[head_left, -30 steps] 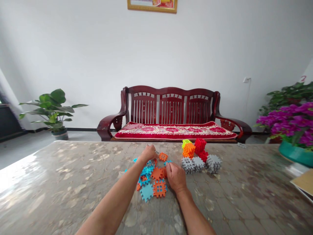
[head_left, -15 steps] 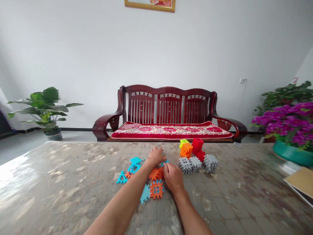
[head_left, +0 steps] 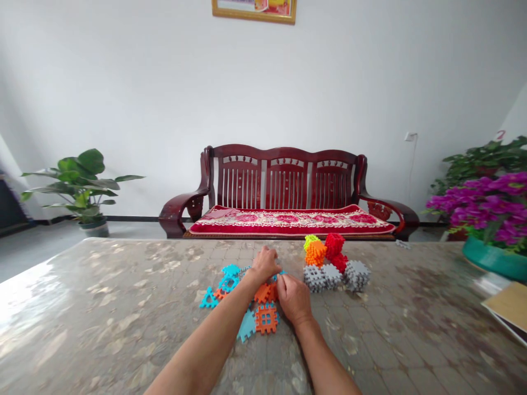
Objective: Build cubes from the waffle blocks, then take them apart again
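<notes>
My left hand point(head_left: 265, 263) is closed, its fingers bent down over the far side of a loose pile of interlocking plastic tiles; whatever they grip is hidden. Close by on the right, my right hand point(head_left: 293, 296) is curled into a loose fist, and its fingertips meet the pile beside orange tiles point(head_left: 262, 294). What lies in it cannot be made out. Nearer me sit an orange window tile point(head_left: 267, 319) and a light blue tile point(head_left: 246, 326). Left of my forearm lie blue tiles point(head_left: 228, 282) and a blue triangle tile point(head_left: 208, 298).
Right of my hands stand stacks of grey tiles point(head_left: 323, 277), more grey tiles point(head_left: 357, 276), orange tiles point(head_left: 315, 253), red tiles point(head_left: 334, 245) and yellow tiles point(head_left: 312, 241). A teal flower pot point(head_left: 489, 258) and a brown folder point(head_left: 508, 304) occupy the table's right end. Behind it is a wooden bench point(head_left: 287, 181).
The whole view has shifted slightly. Both hands keep nearly the same place at the pile, with the left fingers a little differently bent. The tiles look unmoved.
</notes>
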The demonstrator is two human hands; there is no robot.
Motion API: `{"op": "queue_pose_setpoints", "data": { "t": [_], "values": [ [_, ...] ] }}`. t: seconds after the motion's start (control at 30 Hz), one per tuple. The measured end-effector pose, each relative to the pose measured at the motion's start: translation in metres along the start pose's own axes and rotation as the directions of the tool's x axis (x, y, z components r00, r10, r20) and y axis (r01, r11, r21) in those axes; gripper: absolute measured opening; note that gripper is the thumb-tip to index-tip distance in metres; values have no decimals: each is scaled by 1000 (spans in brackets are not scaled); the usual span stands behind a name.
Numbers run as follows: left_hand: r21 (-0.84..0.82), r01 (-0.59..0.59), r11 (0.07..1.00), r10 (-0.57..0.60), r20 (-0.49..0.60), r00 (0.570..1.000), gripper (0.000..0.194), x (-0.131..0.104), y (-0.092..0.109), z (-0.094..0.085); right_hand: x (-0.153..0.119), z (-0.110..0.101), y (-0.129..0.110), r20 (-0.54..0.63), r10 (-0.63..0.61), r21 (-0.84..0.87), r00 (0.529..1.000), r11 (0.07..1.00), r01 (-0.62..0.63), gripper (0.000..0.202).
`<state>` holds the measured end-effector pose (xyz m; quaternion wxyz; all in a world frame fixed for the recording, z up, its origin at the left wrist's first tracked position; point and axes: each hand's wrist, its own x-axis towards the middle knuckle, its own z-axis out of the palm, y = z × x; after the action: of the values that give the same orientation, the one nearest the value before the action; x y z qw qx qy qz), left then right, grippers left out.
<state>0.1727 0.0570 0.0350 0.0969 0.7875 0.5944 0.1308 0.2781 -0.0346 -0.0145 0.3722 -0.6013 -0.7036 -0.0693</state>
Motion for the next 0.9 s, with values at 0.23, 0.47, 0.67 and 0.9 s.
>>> {"op": "queue_pose_setpoints", "data": {
  "t": [0.23,0.47,0.67,0.9],
  "values": [
    [-143,-110,984,88,-154,984,32,-29,-7,-24,0,1,2,-14,17,19,1000,1000,-17,42],
    [-213,50,976,-85,-160,983,47,-70,-45,-36,0,2,5,-13,41,45,999,998,-41,47],
    [-223,439,870,-478,-172,861,47,-104,-95,-31,2,-4,2,-47,16,42,999,999,-14,41],
    [-68,408,910,-413,-95,906,81,-137,-98,-8,3,-6,-4,50,-59,42,997,997,57,25]
  ]
}}
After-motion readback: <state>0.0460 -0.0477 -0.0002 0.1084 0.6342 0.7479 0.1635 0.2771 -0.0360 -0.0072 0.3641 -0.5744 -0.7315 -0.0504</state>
